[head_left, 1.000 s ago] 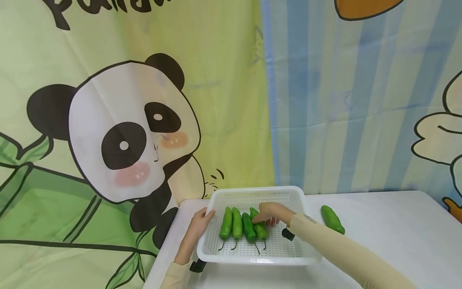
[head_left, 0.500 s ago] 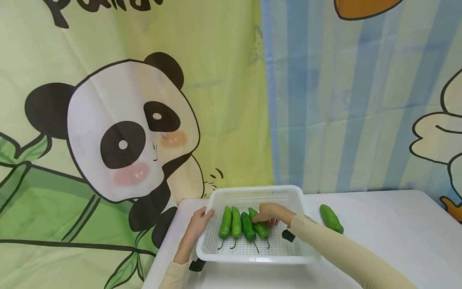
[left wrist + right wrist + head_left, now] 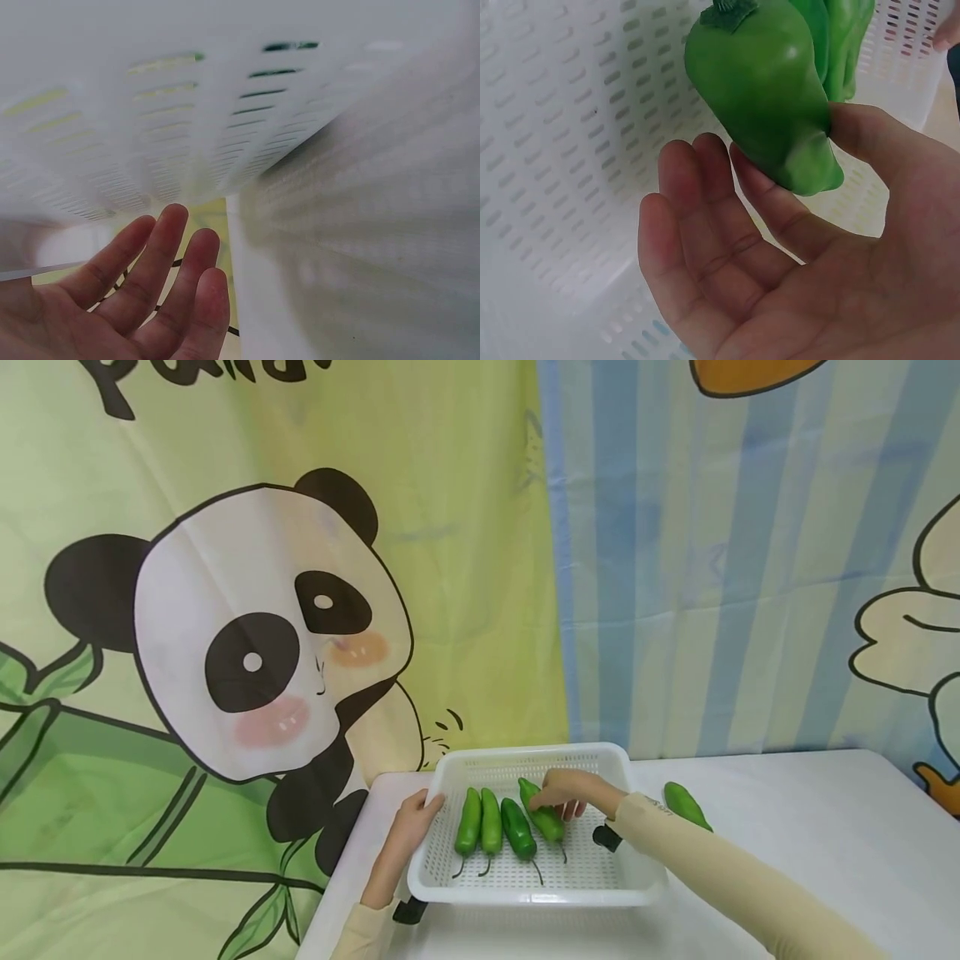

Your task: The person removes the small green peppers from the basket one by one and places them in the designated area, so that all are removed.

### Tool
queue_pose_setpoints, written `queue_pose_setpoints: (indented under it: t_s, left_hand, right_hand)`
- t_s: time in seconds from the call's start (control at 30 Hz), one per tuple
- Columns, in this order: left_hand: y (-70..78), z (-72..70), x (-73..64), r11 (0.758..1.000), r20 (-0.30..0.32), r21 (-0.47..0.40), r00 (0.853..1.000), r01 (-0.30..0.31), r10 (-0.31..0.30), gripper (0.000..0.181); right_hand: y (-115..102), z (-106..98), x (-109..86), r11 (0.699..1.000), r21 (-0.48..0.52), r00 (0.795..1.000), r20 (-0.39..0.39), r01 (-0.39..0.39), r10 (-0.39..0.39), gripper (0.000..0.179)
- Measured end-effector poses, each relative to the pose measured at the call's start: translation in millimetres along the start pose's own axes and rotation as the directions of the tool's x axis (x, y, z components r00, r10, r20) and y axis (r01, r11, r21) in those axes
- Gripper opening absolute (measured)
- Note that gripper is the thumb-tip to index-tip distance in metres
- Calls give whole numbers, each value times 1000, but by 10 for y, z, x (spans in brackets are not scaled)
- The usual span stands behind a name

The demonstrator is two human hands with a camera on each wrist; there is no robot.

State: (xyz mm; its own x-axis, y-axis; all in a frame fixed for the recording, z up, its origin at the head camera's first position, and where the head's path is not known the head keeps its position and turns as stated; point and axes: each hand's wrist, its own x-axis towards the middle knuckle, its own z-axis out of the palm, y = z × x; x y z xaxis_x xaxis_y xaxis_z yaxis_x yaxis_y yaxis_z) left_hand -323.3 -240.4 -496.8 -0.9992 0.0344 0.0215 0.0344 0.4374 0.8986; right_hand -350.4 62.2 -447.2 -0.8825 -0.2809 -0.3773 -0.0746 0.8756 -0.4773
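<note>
My right hand [image 3: 568, 789] pinches a light green pepper [image 3: 551, 827] between thumb and index finger, inside a white plastic basket [image 3: 525, 900]. In the right wrist view this pepper [image 3: 757, 82] tilts, its tip between the thumb and index finger; the other fingers are apart from it. Left of it lie a darker green pepper [image 3: 517, 828] and two slim green peppers [image 3: 468, 827], side by side, stems towards me. My left hand [image 3: 408, 828] holds the basket's left side, thumb over the rim. In the left wrist view, its fingers [image 3: 154, 270] are loosely bent outside the slotted wall.
Another green pepper [image 3: 685, 803] lies on the white table [image 3: 810, 835] right of the basket, partly behind my right sleeve. Behind the table hangs a printed curtain [image 3: 480, 610] with a panda. Black wrist straps [image 3: 409, 911] show below my hands.
My right hand has shifted slightly right and away from me with the pinched pepper, widening its gap from the darker pepper. My left hand stays on the basket.
</note>
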Motion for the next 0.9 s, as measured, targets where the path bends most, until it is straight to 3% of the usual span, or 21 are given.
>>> queue_pose_setpoints:
  t_s: [0.4,0.73,0.9]
  left_hand:
    - [-13,5,-4,1000,-2,-6,1000,0,0,44]
    - [11,7,-8,1000,-8,-7,1000,-2,2,44]
    - [15,6,-14,1000,-13,-5,1000,2,-2,43]
  right_hand:
    - [59,-250,-223,988,143,998,8,60,-62,33]
    - [219,-506,-301,950,305,996,20,72,-82,49]
    - [327,-579,-325,915,397,995,35,70,-91,54]
